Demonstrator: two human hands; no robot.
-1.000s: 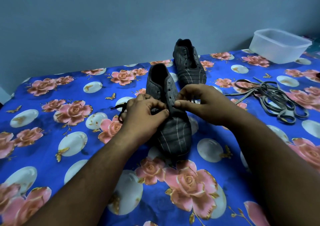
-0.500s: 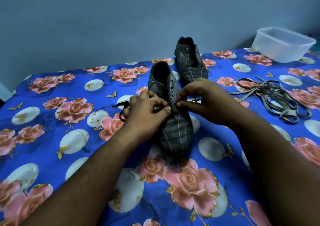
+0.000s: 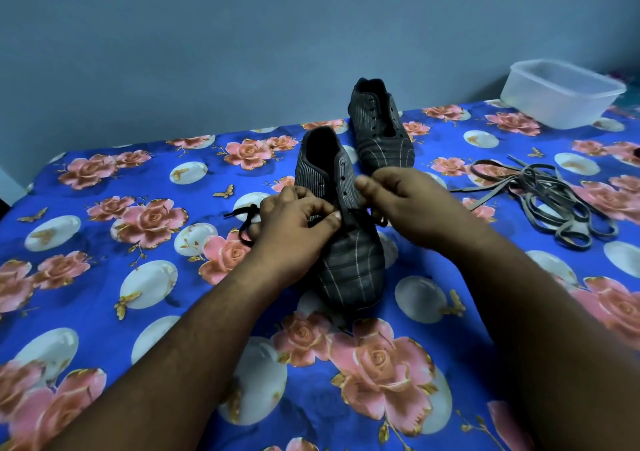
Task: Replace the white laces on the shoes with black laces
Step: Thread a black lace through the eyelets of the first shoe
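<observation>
I see the near grey striped fabric shoe [image 3: 346, 242] lying toe toward me, long axis running away. My left hand [image 3: 294, 229] pinches the thin black lace [image 3: 244, 222] at its left side; my right hand [image 3: 405, 204], equally near, curls at the right eyelets, its grip hidden.

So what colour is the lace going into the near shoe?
Black lace, clearest in the head view.

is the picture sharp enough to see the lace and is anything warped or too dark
Head view: dim, bluish light, soft all over. The black lace shows against the bedsheet but blends into the near shoe between the left hand and right hand. Wide-angle warp bends the bed's far edge and stretches the forearms. The tub looks soft.
</observation>
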